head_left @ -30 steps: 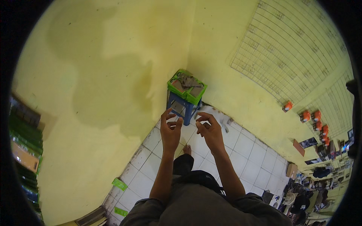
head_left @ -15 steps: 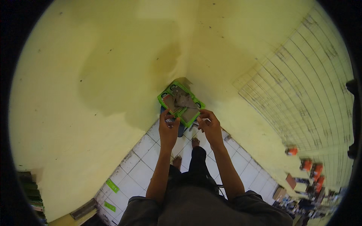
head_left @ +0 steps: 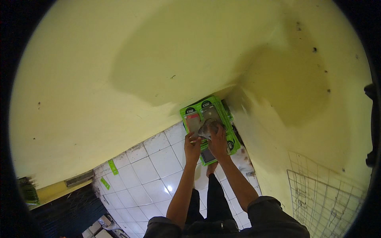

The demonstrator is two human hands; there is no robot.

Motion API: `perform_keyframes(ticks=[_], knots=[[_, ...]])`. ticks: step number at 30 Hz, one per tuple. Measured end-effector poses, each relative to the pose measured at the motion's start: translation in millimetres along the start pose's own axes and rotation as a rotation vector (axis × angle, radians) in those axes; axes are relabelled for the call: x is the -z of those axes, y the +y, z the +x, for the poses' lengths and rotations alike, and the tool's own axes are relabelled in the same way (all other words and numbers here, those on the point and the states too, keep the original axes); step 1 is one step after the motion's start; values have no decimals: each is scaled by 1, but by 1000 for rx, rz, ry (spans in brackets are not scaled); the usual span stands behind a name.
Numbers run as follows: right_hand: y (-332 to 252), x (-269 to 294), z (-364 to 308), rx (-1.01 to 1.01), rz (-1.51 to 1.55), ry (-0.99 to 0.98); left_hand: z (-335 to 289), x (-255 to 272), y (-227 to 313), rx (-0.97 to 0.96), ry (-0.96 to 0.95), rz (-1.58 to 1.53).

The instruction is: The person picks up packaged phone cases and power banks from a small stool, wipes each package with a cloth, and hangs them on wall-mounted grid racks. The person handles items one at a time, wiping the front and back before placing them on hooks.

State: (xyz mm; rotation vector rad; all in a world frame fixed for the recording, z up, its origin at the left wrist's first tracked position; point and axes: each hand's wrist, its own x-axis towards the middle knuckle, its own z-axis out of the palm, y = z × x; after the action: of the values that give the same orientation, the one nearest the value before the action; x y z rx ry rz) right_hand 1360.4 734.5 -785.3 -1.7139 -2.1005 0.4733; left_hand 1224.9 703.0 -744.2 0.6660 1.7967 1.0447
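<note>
A stack of flat green retail packs (head_left: pixel 206 113) with clear windows sits low in the corner where two yellow walls meet. My left hand (head_left: pixel 192 145) pinches the near edge of one pack with a reddish insert. My right hand (head_left: pixel 217 141) grips a grey item (head_left: pixel 208 127) lying on top of the packs. Both forearms rise from the lower edge, close together. What the packs rest on is hidden beneath them.
White floor tiles (head_left: pixel 152 174) spread below, with two green strips (head_left: pixel 112 166) near the left wall. A wire grid panel (head_left: pixel 325 194) leans on the right wall. Dark shelving (head_left: pixel 67 210) stands at lower left. My dark-trousered legs and a bare foot (head_left: pixel 211 168) are beneath the hands.
The view has swung toward the corner and the green packs now look larger and closer. Both hands have come down from just above the packs onto them.
</note>
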Motion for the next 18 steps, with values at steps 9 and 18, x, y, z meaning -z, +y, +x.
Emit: perform_keyframes(ticks=[9, 18], knots=[[16, 36, 19, -168, 460, 33, 66, -34, -41, -25, 200, 111], [8, 148, 3, -387, 557, 259, 87, -103, -32, -43, 228, 543]])
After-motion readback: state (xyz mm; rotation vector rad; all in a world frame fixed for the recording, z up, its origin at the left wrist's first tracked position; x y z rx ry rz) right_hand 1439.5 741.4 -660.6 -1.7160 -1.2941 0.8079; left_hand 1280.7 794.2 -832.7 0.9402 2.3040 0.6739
